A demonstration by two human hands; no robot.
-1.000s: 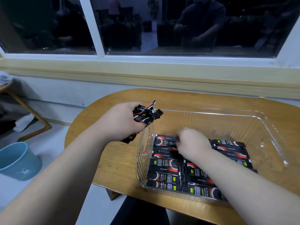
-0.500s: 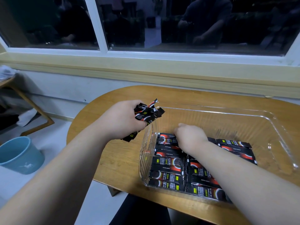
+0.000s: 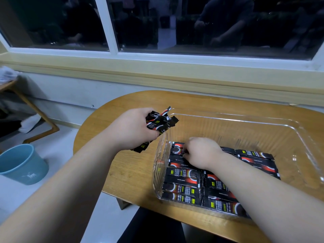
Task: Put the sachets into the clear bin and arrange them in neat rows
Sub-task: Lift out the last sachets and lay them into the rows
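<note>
The left hand (image 3: 133,128) clenches a bunch (image 3: 158,122) of sachets over the bin's (image 3: 245,118) left wall, well above the desk (image 3: 129,174). The right hand (image 3: 201,151), inside the bin, curls its fingers (image 3: 186,155) on the left row's farthest sachet (image 3: 177,149). Laid sachets run left to right. The next slot is probably just beyond those fingers.

One head view, wide-angle, worn on the person, facing forward and tilted down. Clear bin (image 3: 228,118) is close, lower right of centre. Wooden table (image 3: 126,172) fills the near field below the lens. Window (image 3: 175,23) spans the top, further off. Floor (image 3: 15,200) and blue bucket (image 3: 21,163) are at the left edge.
</note>
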